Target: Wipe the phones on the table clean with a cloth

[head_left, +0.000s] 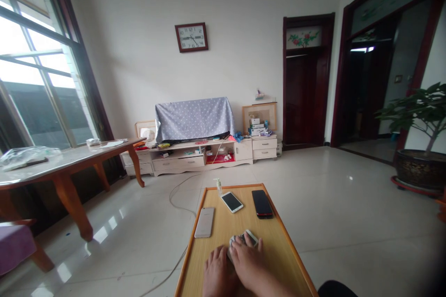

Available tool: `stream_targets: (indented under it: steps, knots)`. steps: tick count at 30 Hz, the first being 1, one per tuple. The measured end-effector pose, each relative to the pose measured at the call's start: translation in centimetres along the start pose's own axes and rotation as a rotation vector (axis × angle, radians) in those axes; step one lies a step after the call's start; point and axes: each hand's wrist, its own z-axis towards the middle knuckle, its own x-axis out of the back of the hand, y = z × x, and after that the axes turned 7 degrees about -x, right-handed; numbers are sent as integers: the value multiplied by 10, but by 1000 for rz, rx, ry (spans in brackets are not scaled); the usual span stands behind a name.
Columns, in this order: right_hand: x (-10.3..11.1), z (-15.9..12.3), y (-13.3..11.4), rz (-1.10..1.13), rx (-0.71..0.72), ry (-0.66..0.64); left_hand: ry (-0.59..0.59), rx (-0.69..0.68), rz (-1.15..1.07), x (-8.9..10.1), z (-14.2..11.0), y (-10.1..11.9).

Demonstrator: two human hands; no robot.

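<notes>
Both my hands rest on a low wooden table [278, 246] at the bottom of the view. My left hand [218, 273] lies palm down, fingers together, its fingertips against a small white and grey object [244, 239]. My right hand [249, 262] covers the near part of that object with its fingers curled over it. What the object is stays unclear. Farther along the table lie a pale phone face down [204, 222], a white phone [232, 202], a black phone [262, 203] and a small pump bottle [219, 187].
A white cable [174, 269] trails over the tiled floor left of the table. A long wooden table [66, 160] stands at the left by the window. A TV cabinet [202, 153] lines the far wall. A potted plant [420, 158] stands at the right.
</notes>
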Motion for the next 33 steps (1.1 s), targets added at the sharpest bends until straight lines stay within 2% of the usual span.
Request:
stream_targets:
  steps: [2,5,13,18,23,26,33]
  knots:
    - [-8,-4,-7,33,52,-25,-19,-6,0,2,0,0]
    - [-8,-1,-9,32,44,-36,-27,-6,17,2,0,1]
    - [21,20,18,-81,-112,10,13,2,53,-6,2,-1]
    - [20,-1,32,-117,-127,30,18,1,49,-6,2,0]
    - [7,-34,24,-4,42,-31,-6,-3,53,-4,1,2]
    - [7,-36,24,31,81,-37,-32,-5,63,-3,1,3]
    - [27,-15,38,-72,-130,63,-17,4,90,-2,2,8]
